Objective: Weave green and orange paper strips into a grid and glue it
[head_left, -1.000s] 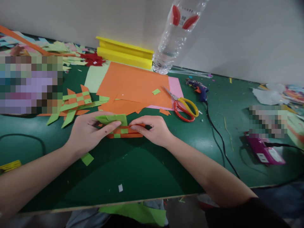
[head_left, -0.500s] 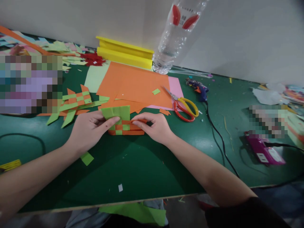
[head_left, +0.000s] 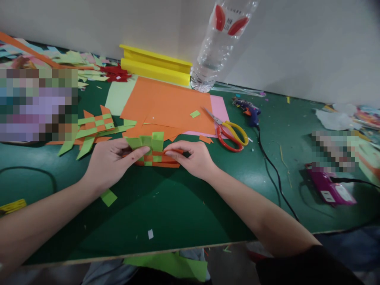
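Between my hands is a small woven piece (head_left: 148, 158) of green and orange paper strips, its green strips standing up at the top and orange ends sticking out to the right. My left hand (head_left: 114, 160) is closed on its left side, thumb lying across the green strips. My right hand (head_left: 191, 156) pinches an orange paper strip (head_left: 172, 151) at the weave's right edge; part of the strip is hidden by the fingers. To the left lies another woven green and orange piece (head_left: 95, 124) with loose ends. Below my left hand is a small green scrap (head_left: 109, 198).
Orange sheets (head_left: 169, 103) lie behind my hands, with red-and-yellow scissors (head_left: 230, 132) at their right. A glue gun (head_left: 249, 113) trails a black cord. A water bottle (head_left: 212, 51) and yellow folded piece (head_left: 156, 67) stand by the wall. A purple power socket (head_left: 329, 186) lies far right.
The green strips at the top of the weave have spread apart into separate ends, the right one raised. Both hands hold nearly the same places.
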### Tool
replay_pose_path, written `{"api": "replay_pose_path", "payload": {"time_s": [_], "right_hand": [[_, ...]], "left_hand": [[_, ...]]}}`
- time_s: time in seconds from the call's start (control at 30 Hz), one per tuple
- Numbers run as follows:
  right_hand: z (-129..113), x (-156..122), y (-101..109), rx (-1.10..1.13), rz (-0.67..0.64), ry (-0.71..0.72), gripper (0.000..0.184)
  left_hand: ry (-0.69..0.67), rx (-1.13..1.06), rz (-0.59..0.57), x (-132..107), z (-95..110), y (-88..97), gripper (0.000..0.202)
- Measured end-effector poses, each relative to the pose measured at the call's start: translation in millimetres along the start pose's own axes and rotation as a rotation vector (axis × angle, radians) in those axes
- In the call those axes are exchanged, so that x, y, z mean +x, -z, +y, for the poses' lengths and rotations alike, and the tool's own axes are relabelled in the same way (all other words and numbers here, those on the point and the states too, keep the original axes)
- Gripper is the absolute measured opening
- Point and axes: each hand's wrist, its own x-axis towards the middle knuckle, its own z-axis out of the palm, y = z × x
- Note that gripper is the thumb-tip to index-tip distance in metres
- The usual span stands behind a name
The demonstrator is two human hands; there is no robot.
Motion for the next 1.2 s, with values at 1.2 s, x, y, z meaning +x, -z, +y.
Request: {"api": "replay_pose_path", "payload": {"time_s": [1.2], "right_hand": [[-1.5,-0.3,-0.4,0.045,-0.03,0.071,0.01]], "left_hand": [[-0.068,0.019,0.051,2.2,2.1,-0.2,0.04]]}}
